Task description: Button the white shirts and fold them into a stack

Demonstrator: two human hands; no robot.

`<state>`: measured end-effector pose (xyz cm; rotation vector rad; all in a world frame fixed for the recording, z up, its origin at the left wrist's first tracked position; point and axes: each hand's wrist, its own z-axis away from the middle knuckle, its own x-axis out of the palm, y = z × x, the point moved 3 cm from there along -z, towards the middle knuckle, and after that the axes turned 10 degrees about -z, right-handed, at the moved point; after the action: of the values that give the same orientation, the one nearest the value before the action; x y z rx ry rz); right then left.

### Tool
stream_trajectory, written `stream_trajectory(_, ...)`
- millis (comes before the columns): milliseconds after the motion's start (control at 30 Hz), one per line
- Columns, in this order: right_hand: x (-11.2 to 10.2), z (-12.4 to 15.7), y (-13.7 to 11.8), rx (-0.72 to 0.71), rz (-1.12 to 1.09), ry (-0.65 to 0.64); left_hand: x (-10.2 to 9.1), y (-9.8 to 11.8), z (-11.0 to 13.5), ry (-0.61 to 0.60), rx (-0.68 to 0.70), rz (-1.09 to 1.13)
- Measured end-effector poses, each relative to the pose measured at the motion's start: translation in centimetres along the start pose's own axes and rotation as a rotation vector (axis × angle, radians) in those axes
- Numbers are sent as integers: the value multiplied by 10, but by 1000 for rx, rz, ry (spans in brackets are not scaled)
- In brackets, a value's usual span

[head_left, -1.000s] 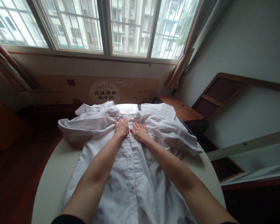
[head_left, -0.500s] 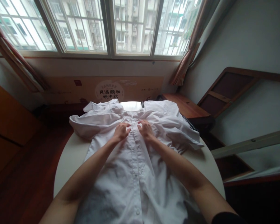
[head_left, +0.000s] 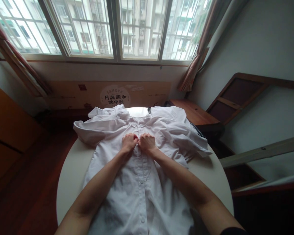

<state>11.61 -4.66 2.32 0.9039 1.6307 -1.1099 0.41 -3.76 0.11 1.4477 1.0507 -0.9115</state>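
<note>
A white button-up shirt [head_left: 142,182] lies front-up on a round pale table [head_left: 71,173], collar toward the window. Its sleeves bunch at the far left and right. My left hand [head_left: 128,142] and my right hand [head_left: 147,142] sit side by side on the chest, just below the collar. Both have their fingers curled in, pinching the button placket between them. The fingertips are tucked under and hidden.
A cardboard panel with printed characters [head_left: 114,95] leans under the window. To the right of the table are a low wooden bench [head_left: 194,114] and a framed wooden panel [head_left: 237,98] against the wall. Wooden floor [head_left: 22,182] lies left.
My hands slid a little down the shirt from the collar and came together. Their fingers went from lying flat and spread to curled in on the placket.
</note>
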Motion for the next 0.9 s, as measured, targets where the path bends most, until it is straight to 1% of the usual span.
stream_trajectory(67,1,-2,4,18,-26,19,1,-1,1,30,-1,16)
stream_trajectory(167,2,-4,19,164,-157,52,3,-3,1,44,-18,65)
stream_trajectory(233,3,-5,29,264,-263,41,4,-4,1,47,-31,96)
stream_trajectory(333,4,-7,34,306,-299,10,4,-4,1,64,-26,104)
stream_trajectory(400,4,-7,30,291,-242,-5,4,-4,2,75,-13,88)
stream_trajectory(467,2,-5,24,246,-172,-13,4,-3,3,85,-1,71)
stream_trajectory(567,-1,-4,13,121,-75,8,4,-3,4,93,5,56)
stream_trajectory(667,-2,-4,7,18,-23,-10,5,-4,4,97,5,56)
stream_trajectory(767,0,-8,10,23,-90,-30,6,-5,4,106,7,65)
stream_trajectory(833,1,-11,16,46,-190,-41,7,-5,4,111,9,72)
stream_trajectory(900,1,-14,22,38,-287,-41,7,-5,3,114,6,78)
